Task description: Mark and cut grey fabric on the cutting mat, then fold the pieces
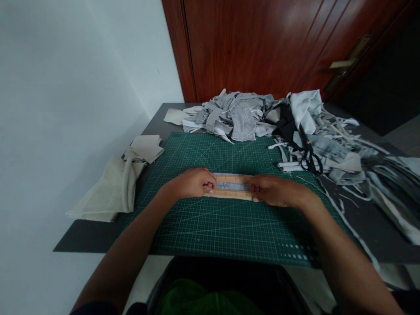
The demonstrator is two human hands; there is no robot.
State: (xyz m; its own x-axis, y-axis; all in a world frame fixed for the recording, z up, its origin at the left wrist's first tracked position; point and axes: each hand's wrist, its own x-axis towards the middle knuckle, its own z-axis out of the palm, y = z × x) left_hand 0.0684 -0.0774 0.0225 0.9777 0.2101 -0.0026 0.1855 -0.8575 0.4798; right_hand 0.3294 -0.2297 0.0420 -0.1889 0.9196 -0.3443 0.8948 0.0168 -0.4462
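A light wooden frame, like two parallel strips, lies on the green cutting mat, with grey fabric showing in its gap and along its edges. At its left end my left hand is closed, fingers curled over the strips. My right hand grips the right end, its fingers bent down the same way. Both ends of the wooden piece are hidden under the hands.
Grey fabric scraps are heaped along the mat's back edge. Black scissors lie among scraps at the right. Cream cloth and folded pale pieces are at the left. A wooden door stands behind.
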